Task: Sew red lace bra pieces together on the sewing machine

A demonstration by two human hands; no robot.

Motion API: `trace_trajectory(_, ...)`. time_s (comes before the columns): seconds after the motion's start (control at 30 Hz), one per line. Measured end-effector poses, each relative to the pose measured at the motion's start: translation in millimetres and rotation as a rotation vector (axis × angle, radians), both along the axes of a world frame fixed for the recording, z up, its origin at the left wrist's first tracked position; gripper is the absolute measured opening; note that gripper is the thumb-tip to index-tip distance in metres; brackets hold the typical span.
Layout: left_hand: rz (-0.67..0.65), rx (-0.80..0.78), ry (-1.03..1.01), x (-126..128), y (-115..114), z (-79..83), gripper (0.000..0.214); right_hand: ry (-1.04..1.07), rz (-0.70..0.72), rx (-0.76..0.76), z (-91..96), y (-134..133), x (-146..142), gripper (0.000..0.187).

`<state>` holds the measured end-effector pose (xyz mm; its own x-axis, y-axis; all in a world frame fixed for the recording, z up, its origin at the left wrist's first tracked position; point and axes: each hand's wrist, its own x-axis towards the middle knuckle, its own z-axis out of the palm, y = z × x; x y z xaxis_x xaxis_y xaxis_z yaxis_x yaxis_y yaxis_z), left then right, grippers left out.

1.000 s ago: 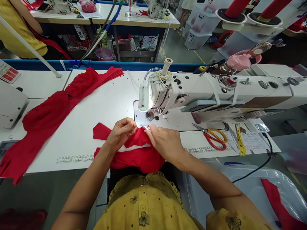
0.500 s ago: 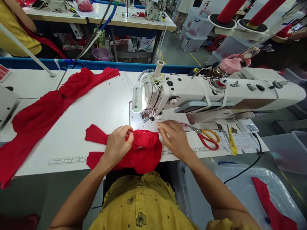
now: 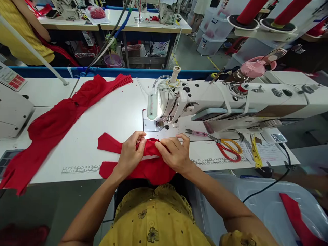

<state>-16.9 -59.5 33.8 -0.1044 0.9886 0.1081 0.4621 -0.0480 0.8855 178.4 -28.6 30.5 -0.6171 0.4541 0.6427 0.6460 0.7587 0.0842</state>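
A small red fabric piece lies at the front edge of the white sewing table, just before the sewing machine. My left hand pinches its upper fold, fingers closed on the cloth. My right hand grips the same fold right beside it, thumb and fingers closed. Small pink thread snips lie on the table past my right hand, next to the red-and-yellow scissors.
A long heap of red fabric stretches across the table's left. A yellow tape measure and a paper sheet lie at right. A clear bin with a red piece stands at lower right. Another person in yellow sits at far left.
My right hand held the snips at the fabric, reached right and laid them down by the scissors, then came back to grip the red piece beside my left hand.
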Motion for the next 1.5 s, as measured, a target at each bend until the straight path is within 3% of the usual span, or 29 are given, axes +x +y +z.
trace_trajectory(0.07, 0.006, -0.006, -0.029, 1, 1, -1.6, 0.012, -0.031, 0.008, -0.054, 1.1, 0, 1, 0.019)
trace_trajectory(0.27, -0.091, -0.054, -0.217, -1, 2, -5.0, 0.017, 0.069, 0.013, -0.5, 6.9, 10, -3, 0.019)
trace_trajectory(0.4, -0.15, -0.074, -0.261, -2, 2, -0.9, 0.024, 0.118, 0.039, -0.61, 7.2, 16, -7, 0.019)
trace_trajectory(0.6, -0.172, -0.251, -0.208, -5, 9, 4.0, 0.027, 0.122, 0.054, -0.512, 2.3, 13, -10, 0.021)
trace_trajectory(0.7, -0.204, -0.267, -0.137, -2, 11, 8.2, 0.034, 0.117, 0.066, -0.501, 1.0, 8, -13, 0.021)
trace_trajectory(0.8, -0.202, -0.318, -0.246, -2, 16, 8.7, 0.04, 0.061, 0.051, -0.441, -4.8, 11, -15, 0.022)
trace_trajectory(0.93, -0.194, -0.576, -0.448, -8, 29, -0.1, 0.054, 0.0, 0.044, -0.267, -16.6, 19, -13, 0.024)
trace_trajectory(1.03, -0.201, -0.67, -0.573, -10, 33, -8.9, 0.057, -0.037, 0.044, -0.168, -22.1, 18, -11, 0.023)
trace_trajectory(1.17, -0.177, -0.636, -0.615, -5, 29, -19.1, 0.054, -0.017, 0.082, -0.192, -22.8, 12, -11, 0.02)
trace_trajectory(1.27, -0.181, -0.517, -0.564, 1, 27, -21.6, 0.051, 0.023, 0.139, -0.271, -21.6, 9, -14, 0.02)
trace_trajectory(1.37, -0.231, -0.407, -0.487, 3, 27, -16.9, 0.048, 0.09, 0.156, -0.323, -20.6, 8, -16, 0.019)
trace_trajectory(1.5, -0.288, -0.31, -0.345, -2, 20, -8.4, 0.042, 0.099, 0.068, -0.385, -14.4, 14, -9, 0.019)
